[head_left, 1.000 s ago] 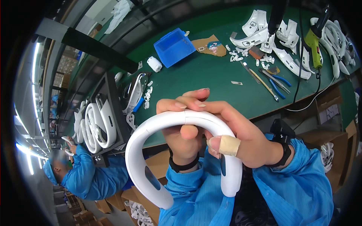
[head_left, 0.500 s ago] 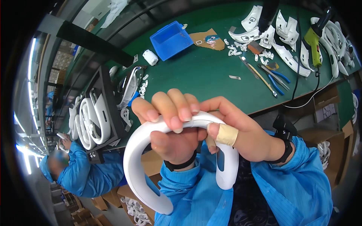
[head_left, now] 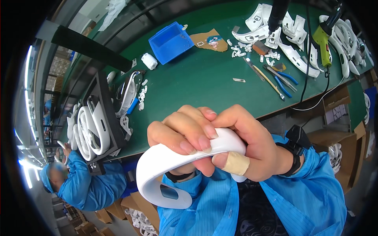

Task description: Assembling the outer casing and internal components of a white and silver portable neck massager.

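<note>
I see a smooth, faintly glossy white plastic band (head_left: 165,161), a matt green bench mat (head_left: 197,82), a glossy blue plastic tray (head_left: 170,42) far left, brown cardboard (head_left: 212,39) beside it, and thin blue cloth sleeves (head_left: 315,185) near me

The green desk (head_left: 197,84) lies bare mid-way; the blue plastic bin (head_left: 170,42) and long-handled pliers (head_left: 281,78) crowd its far side.

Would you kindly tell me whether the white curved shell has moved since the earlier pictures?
Yes. Against the green bench, the white curved shell has turned: its long arm, hanging right before, now sits tucked behind the right hand.
</note>
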